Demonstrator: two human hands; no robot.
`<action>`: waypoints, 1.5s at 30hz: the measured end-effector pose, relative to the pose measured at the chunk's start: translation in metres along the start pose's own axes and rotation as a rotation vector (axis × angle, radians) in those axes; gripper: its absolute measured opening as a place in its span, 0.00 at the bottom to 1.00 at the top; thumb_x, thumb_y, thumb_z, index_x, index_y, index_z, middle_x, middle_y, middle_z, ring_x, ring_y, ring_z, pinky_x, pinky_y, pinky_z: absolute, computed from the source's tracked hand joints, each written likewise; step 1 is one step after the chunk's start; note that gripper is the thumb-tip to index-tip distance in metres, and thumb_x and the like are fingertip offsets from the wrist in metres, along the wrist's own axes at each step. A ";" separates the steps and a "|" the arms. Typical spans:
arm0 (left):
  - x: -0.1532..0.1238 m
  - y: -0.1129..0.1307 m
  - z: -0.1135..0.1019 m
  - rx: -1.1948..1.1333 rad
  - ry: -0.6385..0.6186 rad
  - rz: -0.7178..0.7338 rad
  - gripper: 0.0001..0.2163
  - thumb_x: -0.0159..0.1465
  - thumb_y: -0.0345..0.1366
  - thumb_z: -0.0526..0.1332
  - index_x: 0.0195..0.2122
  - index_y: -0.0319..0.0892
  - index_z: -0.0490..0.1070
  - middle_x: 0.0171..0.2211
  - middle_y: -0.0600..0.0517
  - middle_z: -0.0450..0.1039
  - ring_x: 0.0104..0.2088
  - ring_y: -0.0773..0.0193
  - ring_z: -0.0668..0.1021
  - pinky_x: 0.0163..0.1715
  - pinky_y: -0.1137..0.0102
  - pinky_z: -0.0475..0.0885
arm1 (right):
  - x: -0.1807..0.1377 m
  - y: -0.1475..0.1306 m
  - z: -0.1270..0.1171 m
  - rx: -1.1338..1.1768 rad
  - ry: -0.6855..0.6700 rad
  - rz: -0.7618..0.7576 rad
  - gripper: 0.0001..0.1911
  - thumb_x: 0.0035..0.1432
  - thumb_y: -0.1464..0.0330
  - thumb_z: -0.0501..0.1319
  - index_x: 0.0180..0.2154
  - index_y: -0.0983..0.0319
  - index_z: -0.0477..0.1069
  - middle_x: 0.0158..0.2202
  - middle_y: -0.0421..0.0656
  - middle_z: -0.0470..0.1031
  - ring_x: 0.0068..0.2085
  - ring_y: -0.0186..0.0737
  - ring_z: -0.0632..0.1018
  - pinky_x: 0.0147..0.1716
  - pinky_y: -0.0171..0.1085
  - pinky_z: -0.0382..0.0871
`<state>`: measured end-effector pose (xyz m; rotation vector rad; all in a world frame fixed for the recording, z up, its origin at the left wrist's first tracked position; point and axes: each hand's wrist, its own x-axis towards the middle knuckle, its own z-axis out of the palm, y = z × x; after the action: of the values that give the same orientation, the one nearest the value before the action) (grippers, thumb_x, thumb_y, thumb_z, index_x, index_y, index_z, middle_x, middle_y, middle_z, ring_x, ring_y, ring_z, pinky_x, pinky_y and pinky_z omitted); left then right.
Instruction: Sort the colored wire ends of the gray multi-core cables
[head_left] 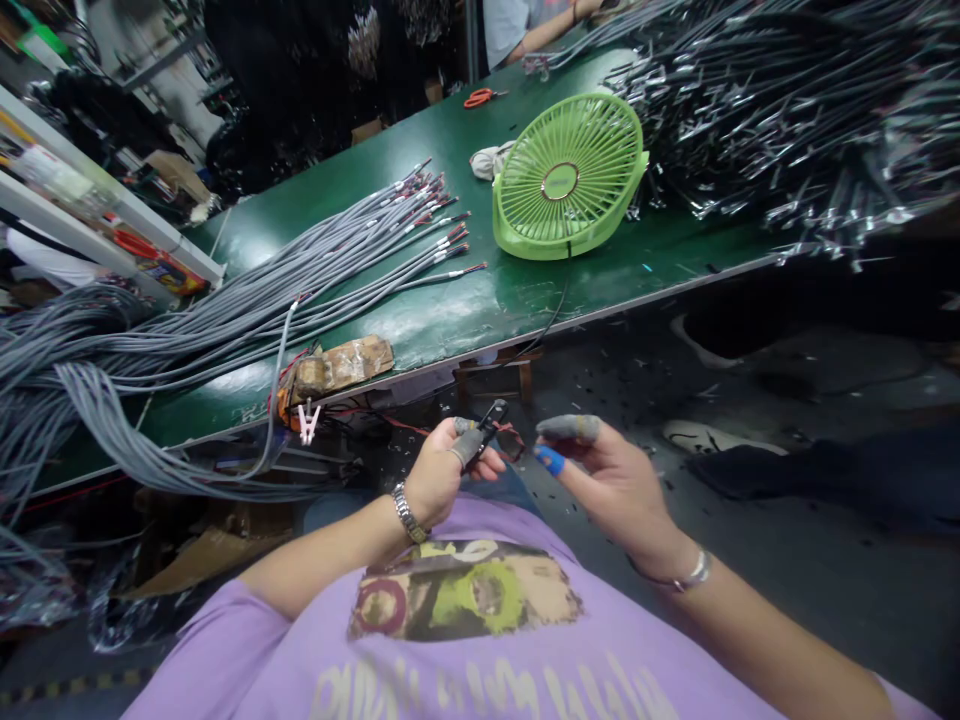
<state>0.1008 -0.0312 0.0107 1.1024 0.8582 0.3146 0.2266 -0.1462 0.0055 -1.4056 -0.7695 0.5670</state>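
Note:
My left hand [448, 468] is closed around a small black tool [486, 424], held in front of my chest below the table edge. Grey tape wraps its fingertips. My right hand [600, 470] is beside it, a short gap away, fingers curled with grey and blue tape on the tips; thin red wires [513, 436] run between the two hands, and I cannot make out whether the right fingers pinch them. Grey cables [315, 270] with stripped coloured ends lie fanned on the green table [450, 310].
A green desk fan [567, 180] stands on the table, its cord hanging over the edge. A large pile of dark cables [787, 110] fills the right end. Orange scissors [478, 97] lie far back near another person's arm [540, 30]. A taped block [341, 366] sits at the table edge.

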 end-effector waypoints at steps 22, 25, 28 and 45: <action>-0.002 -0.008 -0.007 0.076 -0.208 0.029 0.26 0.50 0.58 0.67 0.34 0.41 0.62 0.21 0.52 0.75 0.21 0.66 0.76 0.25 0.71 0.70 | 0.006 0.031 0.023 0.524 -0.048 0.479 0.22 0.35 0.62 0.75 0.31 0.59 0.68 0.32 0.40 0.76 0.32 0.36 0.76 0.26 0.32 0.72; -0.003 -0.008 -0.006 0.113 -0.214 0.030 0.26 0.49 0.60 0.66 0.32 0.42 0.62 0.20 0.53 0.75 0.21 0.66 0.76 0.25 0.71 0.71 | 0.005 0.031 0.022 0.505 -0.048 0.474 0.21 0.36 0.63 0.74 0.32 0.59 0.68 0.32 0.40 0.76 0.32 0.36 0.76 0.25 0.32 0.70; -0.004 -0.005 -0.005 0.144 -0.193 0.050 0.26 0.48 0.61 0.66 0.31 0.42 0.62 0.19 0.53 0.74 0.20 0.67 0.75 0.24 0.71 0.70 | 0.005 0.033 0.020 0.440 -0.086 0.425 0.18 0.40 0.62 0.71 0.33 0.59 0.68 0.32 0.42 0.76 0.33 0.38 0.76 0.26 0.33 0.71; 0.004 -0.004 -0.014 0.122 -0.159 -0.142 0.20 0.51 0.50 0.68 0.36 0.41 0.66 0.25 0.50 0.74 0.21 0.67 0.74 0.21 0.74 0.65 | 0.009 0.032 0.009 -0.111 -0.230 0.094 0.08 0.53 0.62 0.61 0.28 0.60 0.73 0.26 0.41 0.77 0.28 0.39 0.75 0.29 0.36 0.70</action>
<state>0.0925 -0.0209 0.0029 1.1562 0.8166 0.0556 0.2284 -0.1302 -0.0255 -1.5016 -0.9327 0.7789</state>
